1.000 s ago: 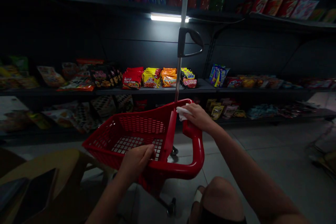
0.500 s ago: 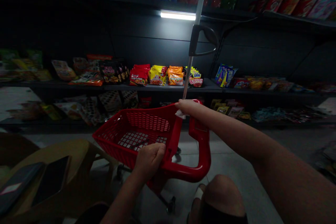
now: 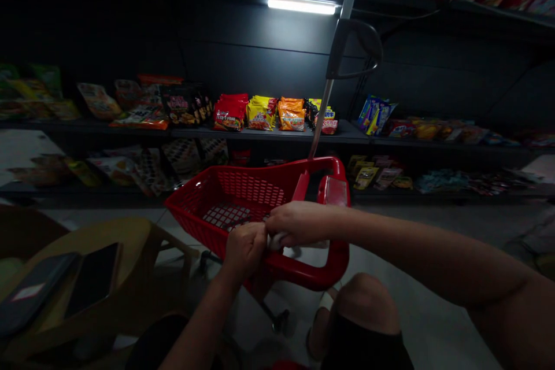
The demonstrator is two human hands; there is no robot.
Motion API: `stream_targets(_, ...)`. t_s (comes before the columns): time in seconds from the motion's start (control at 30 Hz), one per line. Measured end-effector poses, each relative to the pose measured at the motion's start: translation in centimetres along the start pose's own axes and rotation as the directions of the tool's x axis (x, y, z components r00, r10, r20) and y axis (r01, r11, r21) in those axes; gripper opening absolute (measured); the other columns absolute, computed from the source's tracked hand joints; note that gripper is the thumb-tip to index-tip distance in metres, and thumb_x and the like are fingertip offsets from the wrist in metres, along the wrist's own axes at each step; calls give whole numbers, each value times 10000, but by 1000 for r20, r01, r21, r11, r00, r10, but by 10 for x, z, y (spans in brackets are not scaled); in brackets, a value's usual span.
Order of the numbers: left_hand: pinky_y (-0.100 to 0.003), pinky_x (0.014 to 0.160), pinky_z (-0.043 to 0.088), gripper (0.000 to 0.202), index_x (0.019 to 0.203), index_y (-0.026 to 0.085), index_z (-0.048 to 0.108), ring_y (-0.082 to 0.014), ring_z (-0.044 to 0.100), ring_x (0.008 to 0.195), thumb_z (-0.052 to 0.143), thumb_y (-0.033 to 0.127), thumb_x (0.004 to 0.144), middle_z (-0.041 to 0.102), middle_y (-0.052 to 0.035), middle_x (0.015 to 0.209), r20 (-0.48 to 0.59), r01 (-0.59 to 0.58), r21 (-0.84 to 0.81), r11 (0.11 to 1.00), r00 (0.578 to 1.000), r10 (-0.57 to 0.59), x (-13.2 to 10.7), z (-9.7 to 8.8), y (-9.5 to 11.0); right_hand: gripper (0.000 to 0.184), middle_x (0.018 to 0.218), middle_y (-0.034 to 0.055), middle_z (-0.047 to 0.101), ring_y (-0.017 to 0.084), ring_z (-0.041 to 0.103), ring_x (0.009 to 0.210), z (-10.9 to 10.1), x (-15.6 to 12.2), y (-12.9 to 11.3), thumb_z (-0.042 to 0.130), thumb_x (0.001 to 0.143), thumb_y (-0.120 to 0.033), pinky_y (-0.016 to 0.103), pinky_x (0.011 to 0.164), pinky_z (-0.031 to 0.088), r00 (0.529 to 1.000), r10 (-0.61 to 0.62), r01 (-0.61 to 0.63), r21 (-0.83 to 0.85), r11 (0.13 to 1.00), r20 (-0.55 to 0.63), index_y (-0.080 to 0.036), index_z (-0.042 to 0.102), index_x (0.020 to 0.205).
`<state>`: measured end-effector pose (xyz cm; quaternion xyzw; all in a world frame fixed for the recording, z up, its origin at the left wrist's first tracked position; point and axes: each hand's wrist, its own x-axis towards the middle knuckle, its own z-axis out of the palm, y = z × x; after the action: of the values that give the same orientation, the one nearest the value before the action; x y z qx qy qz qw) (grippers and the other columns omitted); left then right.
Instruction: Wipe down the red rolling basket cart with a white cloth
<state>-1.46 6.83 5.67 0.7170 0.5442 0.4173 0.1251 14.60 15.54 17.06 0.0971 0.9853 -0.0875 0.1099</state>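
A small red plastic shopping cart (image 3: pixel 197 226) stands before me, its basket of open lattice and its looped handle (image 3: pixel 314 277) toward me. My left hand (image 3: pixel 245 247) is closed around the near rim of the basket. Right beside it, my right hand (image 3: pixel 293 222) is closed on a crumpled white cloth or tissue (image 3: pixel 276 240), pressed to the rim where the handle joins. The two hands nearly touch. From the cart's far corner rises a metal pole (image 3: pixel 323 110) with a dark grip (image 3: pixel 337 49) on it.
Shelves (image 3: pixel 277 134) with several snack packets (image 3: pixel 231 113) run across behind the cart under a bright tube light (image 3: pixel 302 4). At left, a tan stool or chair (image 3: pixel 134 237) bears a phone (image 3: pixel 93 280) and a dark flat case (image 3: pixel 37 295). My knee (image 3: pixel 368 303) is close to the handle.
My right hand has moved with the white cloth from the far corner by the pole toward me, down to the near rim beside my left hand. The left hand stays on the rim.
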Motion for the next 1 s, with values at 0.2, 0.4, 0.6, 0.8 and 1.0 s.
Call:
stream_targets(0.2, -278, 599, 314, 370, 585, 226, 337, -132, 450, 561, 277, 294, 944, 442, 14, 572, -12, 9, 17, 1000, 1000, -9, 3, 2, 2, 235, 1079, 134, 676, 227, 656, 968, -7, -4, 42, 607, 846, -144, 264, 743, 469, 921, 373, -385, -114, 916, -111, -139, 648, 1077)
stream_targets(0.4, -269, 588, 326, 363, 596, 225, 391, -134, 472, 569, 268, 290, 931, 477, 8, 579, -22, 8, -25, 1000, 1000, -8, 3, 0, -1, 269, 1037, 47, 716, 177, 638, 982, 3, -8, 5, 604, 839, -95, 281, 916, 445, 992, -110, 116, 86, 990, -67, -193, 690, 1074)
stream_targets(0.6, -275, 582, 323, 385, 568, 231, 369, -134, 452, 544, 265, 310, 930, 440, 13, 548, -14, 48, -40, 998, 999, -48, 6, 1, 1, 327, 1069, 37, 709, 142, 623, 1018, 0, -52, 9, 581, 827, -43, 268, 946, 444, 979, -153, 195, 412, 890, -133, -186, 702, 1095)
stream_targets(0.8, -279, 570, 291, 370, 569, 233, 296, -125, 412, 525, 286, 316, 930, 365, 32, 547, -22, 50, -44, 998, 998, -51, 10, 7, -1, 278, 1058, 57, 694, 159, 617, 1015, 7, -93, 5, 563, 832, -54, 303, 924, 460, 871, 82, 159, 437, 885, -484, -183, 695, 1040)
stream_targets(1.0, -278, 578, 304, 404, 546, 222, 331, -128, 422, 548, 306, 304, 940, 385, 23, 551, 4, 8, -66, 998, 1000, -8, 11, 10, -4, 265, 1072, 63, 696, 175, 567, 1023, 5, -94, 23, 541, 856, -42, 332, 954, 417, 891, -46, 133, 165, 977, -452, -193, 705, 1000)
